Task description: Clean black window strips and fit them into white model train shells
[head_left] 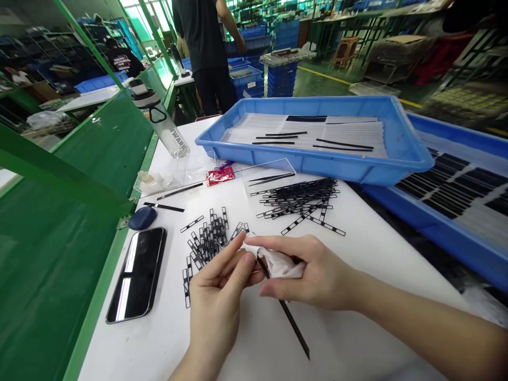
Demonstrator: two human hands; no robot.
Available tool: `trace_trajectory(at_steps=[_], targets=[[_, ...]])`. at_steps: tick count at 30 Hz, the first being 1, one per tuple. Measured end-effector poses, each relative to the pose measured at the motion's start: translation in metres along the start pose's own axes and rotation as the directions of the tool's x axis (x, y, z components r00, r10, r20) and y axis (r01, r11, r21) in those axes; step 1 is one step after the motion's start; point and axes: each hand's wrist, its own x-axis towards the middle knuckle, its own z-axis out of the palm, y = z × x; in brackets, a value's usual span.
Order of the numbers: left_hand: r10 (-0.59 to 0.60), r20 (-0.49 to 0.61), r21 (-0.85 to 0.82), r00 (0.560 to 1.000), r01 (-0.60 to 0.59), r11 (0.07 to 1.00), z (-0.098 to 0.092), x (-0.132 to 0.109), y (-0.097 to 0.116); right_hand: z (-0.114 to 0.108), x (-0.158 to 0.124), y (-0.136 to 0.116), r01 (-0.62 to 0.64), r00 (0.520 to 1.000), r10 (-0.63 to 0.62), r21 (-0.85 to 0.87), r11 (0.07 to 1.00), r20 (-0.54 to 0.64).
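My left hand (216, 288) and my right hand (305, 270) meet over the white table (357, 254). The right hand is closed on a white cloth (280, 263) folded round a thin black strip (291, 323), which sticks out toward me. The left hand's fingers pinch the strip's far end by the cloth. Just beyond the hands lies a heap of short black-and-white pieces (208, 238), and further right a pile of longer black strips (304, 198).
A blue tray (317, 159) with sheets and black strips stands behind, and a second blue tray (460, 222) sits to the right. A phone (137, 272), a dark blue case (142, 217), a red packet (220, 175) and a clear bottle (164, 124) lie left. A person stands behind the table.
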Motion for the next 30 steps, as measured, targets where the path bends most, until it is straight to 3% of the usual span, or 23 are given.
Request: trace_trajectory(at_steps=[3,9,14,22,30], targets=[[0.013,-0.005,-0.012,1.000,-0.013,1.000,-0.001,0.001,0.000,0.002,-0.001,-0.001,-0.003,1.000,0.003,-0.032,0.999,0.008],[-0.001,0.003,0.020,1.000,0.001,1.000,0.001,0.000,-0.001,0.005,-0.001,-0.001,-0.044,0.995,0.041,-0.031,0.999,-0.088],[0.021,-0.046,0.040,0.999,-0.019,0.999,0.006,-0.004,0.000,0.002,0.001,0.000,0.052,0.988,-0.065,-0.094,0.994,-0.142],[0.033,-0.032,0.089,0.999,-0.030,0.996,0.004,-0.003,0.004,-0.003,0.003,0.001,0.125,0.963,-0.167,-0.199,0.972,-0.212],[0.027,-0.117,0.134,0.993,-0.011,0.991,0.001,-0.004,0.010,-0.003,0.004,0.003,0.204,0.955,-0.236,-0.179,0.962,-0.182]])
